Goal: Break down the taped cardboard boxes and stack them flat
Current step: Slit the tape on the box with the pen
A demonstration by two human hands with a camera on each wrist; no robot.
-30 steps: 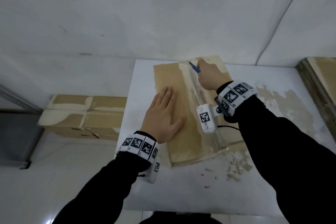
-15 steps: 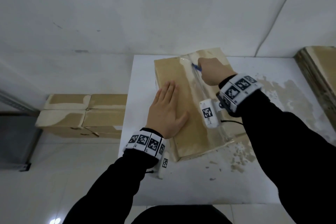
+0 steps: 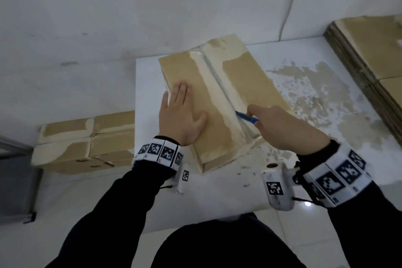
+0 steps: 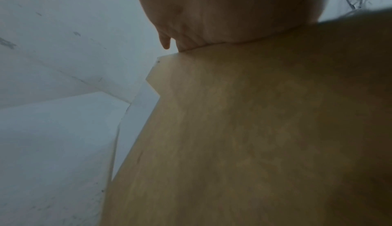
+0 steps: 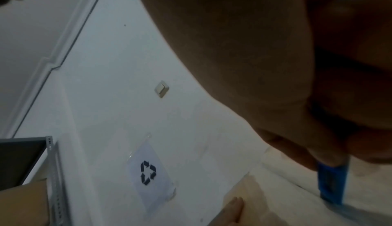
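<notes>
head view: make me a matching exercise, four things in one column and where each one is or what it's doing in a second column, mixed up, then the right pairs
Things
1. left hand
2. right hand
3. blue cutter
4. flattened cardboard stack

Places or states
A. tip at the taped centre seam of the box
B. at the table's far right edge
C. pressed flat, fingers straight, on the box's left flap
D. curled round a tool near the box's near end

Pairs: 1-C, 2-D, 3-A, 4-B
</notes>
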